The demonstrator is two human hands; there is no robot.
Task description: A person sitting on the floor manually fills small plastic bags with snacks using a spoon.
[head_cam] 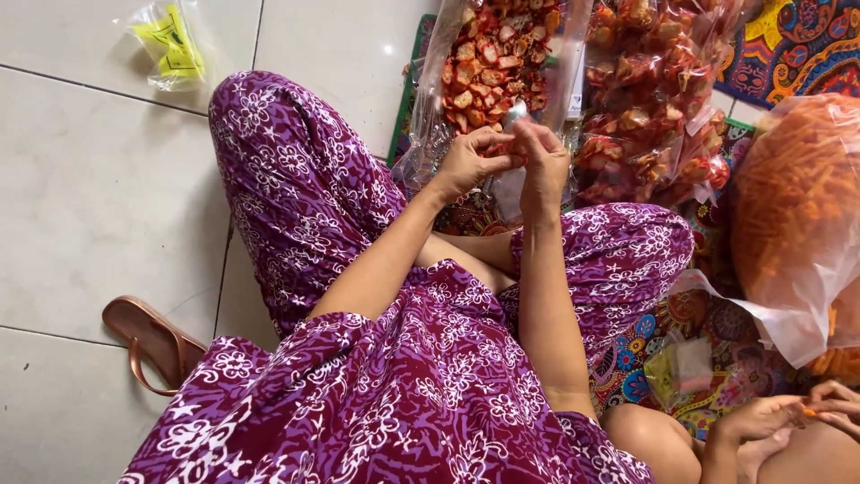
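Pale tiled floor (98,206), partly covered by a patterned mat (797,45). Large clear snack bag (502,63) stands just beyond the knees; all positions given relative to it. Left hand (466,163) and right hand (543,157) meet at its lower front edge, both pinching the plastic between fingertips. Contents: red-orange chip pieces, loosely packed, film glossy and crumpled. Right of it, smaller filled packets (654,99); further right, a bag of orange sticks (793,206). Brown sandal (148,341) well to its near left.
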